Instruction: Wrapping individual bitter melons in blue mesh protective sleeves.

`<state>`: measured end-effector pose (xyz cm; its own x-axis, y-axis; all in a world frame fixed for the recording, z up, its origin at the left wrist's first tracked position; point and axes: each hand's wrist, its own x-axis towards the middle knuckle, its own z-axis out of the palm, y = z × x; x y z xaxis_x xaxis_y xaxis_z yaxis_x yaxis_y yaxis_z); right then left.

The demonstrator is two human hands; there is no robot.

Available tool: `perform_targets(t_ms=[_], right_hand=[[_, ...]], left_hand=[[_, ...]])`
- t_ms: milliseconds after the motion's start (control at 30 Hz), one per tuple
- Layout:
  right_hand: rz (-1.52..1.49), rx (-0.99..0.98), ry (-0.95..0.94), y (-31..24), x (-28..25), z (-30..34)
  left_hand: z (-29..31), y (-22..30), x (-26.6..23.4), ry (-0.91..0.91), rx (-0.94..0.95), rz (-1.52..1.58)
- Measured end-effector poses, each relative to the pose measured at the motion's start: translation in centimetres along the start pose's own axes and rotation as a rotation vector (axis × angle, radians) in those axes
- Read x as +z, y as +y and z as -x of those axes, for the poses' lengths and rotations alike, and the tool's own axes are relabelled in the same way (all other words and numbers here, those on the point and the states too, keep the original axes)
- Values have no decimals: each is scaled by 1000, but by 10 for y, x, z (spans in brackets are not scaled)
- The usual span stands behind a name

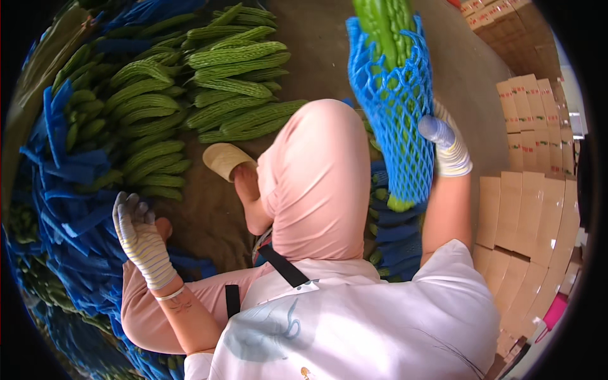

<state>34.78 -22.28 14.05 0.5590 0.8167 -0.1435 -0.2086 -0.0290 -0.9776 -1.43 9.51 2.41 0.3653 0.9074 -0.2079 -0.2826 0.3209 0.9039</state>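
Note:
My right hand, in a striped knit glove with a bluish thumb, grips a bitter melon from its right side. A blue foam net sleeve covers most of the melon. Its thick green end sticks out at the top, and the other tip shows below the net. My left hand wears a matching glove with greyish fingertips. It holds nothing, its fingers stretched out, above my bent leg and beside a heap of blue foam net sleeves.
Bare bitter melons lie in rows on the brown floor ahead, with more piled at the left. Blue-netted melons lie right of my raised knee. Stacked cardboard boxes line the right side.

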Motion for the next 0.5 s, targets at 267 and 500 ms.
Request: perform_targets(t_ms=[267, 500], right_hand=[[1258, 714, 243, 123, -168, 70], [1723, 826, 283, 252, -199, 106]], left_hand=[[17, -12, 24, 9, 12, -184], [19, -27, 21, -62, 11, -324]])
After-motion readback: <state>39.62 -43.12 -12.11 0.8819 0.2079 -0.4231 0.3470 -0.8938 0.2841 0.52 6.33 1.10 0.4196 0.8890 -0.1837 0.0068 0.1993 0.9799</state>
